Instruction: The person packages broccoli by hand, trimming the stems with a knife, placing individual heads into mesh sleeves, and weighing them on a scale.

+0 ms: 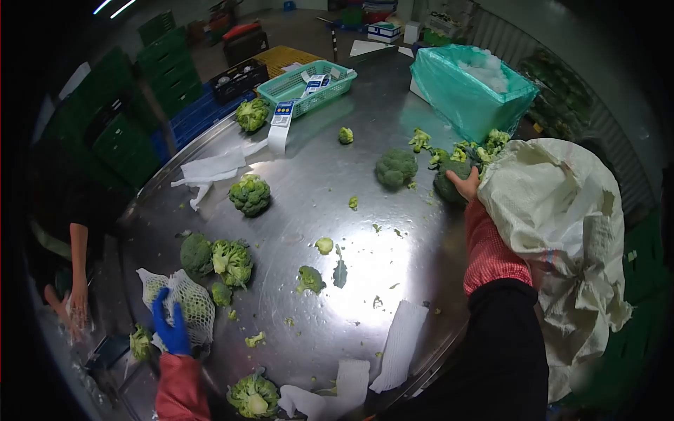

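Observation:
My left hand (170, 326), in a blue glove, is closed against a broccoli head in a white foam net (195, 303) at the lower left of the steel table. At the far right, my right hand (465, 184) is bare and grips a dark green broccoli head (449, 177) beside a white woven sack (554, 189). Its fingers are partly hidden behind the broccoli. Another broccoli head (396, 168) lies just left of it. Near my left hand are a broccoli head (196, 254) and one showing its cut underside (232, 262).
A green basket (309, 88) with labels stands at the back, near a teal-lined box of ice (477, 91). White foam nets (400, 347) and broccoli scraps lie about the steel table (295, 231). Another person's hands (77, 305) are at the left edge.

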`<act>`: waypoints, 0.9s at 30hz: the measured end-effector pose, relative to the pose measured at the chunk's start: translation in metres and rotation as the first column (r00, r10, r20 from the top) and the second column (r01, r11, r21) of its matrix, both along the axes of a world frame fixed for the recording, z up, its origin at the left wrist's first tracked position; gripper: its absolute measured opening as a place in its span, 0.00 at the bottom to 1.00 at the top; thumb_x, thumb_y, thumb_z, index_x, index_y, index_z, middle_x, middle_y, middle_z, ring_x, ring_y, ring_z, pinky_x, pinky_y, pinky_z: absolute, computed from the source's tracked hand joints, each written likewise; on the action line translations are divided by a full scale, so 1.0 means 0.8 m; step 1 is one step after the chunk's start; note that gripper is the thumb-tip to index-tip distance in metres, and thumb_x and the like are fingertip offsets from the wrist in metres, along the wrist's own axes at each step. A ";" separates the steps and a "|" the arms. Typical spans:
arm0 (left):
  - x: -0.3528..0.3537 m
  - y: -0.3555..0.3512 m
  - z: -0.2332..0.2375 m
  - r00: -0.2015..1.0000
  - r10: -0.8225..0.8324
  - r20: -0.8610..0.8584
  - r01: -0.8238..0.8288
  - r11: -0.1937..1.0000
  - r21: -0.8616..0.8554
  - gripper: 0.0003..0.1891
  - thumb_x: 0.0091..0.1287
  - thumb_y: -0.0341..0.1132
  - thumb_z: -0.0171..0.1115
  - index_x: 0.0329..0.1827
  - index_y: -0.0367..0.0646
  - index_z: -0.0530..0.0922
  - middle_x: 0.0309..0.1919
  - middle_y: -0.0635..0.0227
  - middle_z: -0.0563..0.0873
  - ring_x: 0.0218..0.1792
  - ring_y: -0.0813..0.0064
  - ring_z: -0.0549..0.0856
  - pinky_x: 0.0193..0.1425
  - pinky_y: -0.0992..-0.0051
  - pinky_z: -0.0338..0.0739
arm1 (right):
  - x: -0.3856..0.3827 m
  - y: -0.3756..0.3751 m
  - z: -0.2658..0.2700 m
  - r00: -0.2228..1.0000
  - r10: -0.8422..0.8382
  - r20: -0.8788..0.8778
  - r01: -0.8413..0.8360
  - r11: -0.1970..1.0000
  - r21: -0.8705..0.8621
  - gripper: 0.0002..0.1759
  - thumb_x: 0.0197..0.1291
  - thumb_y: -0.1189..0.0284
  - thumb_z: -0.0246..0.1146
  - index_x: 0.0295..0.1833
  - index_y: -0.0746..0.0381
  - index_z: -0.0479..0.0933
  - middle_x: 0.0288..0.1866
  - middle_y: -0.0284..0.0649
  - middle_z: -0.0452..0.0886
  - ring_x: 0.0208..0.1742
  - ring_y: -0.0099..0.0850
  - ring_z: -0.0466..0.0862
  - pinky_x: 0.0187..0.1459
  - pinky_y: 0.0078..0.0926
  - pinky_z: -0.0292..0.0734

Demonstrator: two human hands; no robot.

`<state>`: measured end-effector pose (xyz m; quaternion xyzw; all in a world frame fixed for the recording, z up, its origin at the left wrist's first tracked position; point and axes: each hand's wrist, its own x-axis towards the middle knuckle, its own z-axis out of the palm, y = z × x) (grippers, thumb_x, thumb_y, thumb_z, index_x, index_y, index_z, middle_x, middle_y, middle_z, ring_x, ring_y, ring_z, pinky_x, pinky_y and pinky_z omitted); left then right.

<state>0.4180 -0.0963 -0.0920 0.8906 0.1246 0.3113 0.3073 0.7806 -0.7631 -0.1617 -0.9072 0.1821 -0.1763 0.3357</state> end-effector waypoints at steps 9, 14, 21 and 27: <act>-0.018 -0.223 -0.013 0.845 -0.522 -0.114 0.118 0.392 -0.912 0.15 0.68 0.33 0.55 0.54 0.35 0.74 0.40 0.61 0.84 0.42 0.69 0.84 0.51 0.71 0.78 | -0.145 0.170 0.041 0.914 0.394 0.093 -0.332 0.861 -0.386 0.38 0.37 0.61 0.72 0.54 0.65 0.65 0.50 0.54 0.69 0.50 0.52 0.70 0.52 0.44 0.68; -0.029 -0.255 0.016 0.850 -0.526 0.024 -0.100 -0.206 -0.973 0.36 0.69 0.55 0.51 0.75 0.57 0.47 0.65 0.57 0.68 0.64 0.56 0.70 0.62 0.51 0.69 | -0.323 0.320 0.127 0.534 0.821 0.201 -0.739 0.569 -0.360 0.32 0.34 0.69 0.73 0.48 0.63 0.68 0.42 0.46 0.67 0.44 0.45 0.69 0.44 0.40 0.67; -0.148 -0.158 0.064 0.954 -0.203 0.221 0.175 -0.222 -0.959 0.25 0.68 0.44 0.54 0.64 0.40 0.67 0.56 0.63 0.78 0.56 0.65 0.78 0.63 0.64 0.72 | -0.472 0.432 0.187 0.091 0.933 0.347 -0.992 0.116 -0.050 0.33 0.42 0.67 0.72 0.57 0.55 0.69 0.47 0.48 0.68 0.47 0.47 0.72 0.47 0.41 0.70; -0.312 0.003 0.074 0.958 0.183 0.219 0.214 0.046 -0.976 0.27 0.65 0.42 0.56 0.66 0.42 0.65 0.60 0.59 0.75 0.58 0.63 0.77 0.64 0.63 0.71 | -0.474 0.417 0.122 0.260 0.959 -0.110 -0.965 0.256 -0.051 0.22 0.55 0.58 0.65 0.47 0.64 0.75 0.38 0.47 0.77 0.38 0.43 0.79 0.39 0.37 0.75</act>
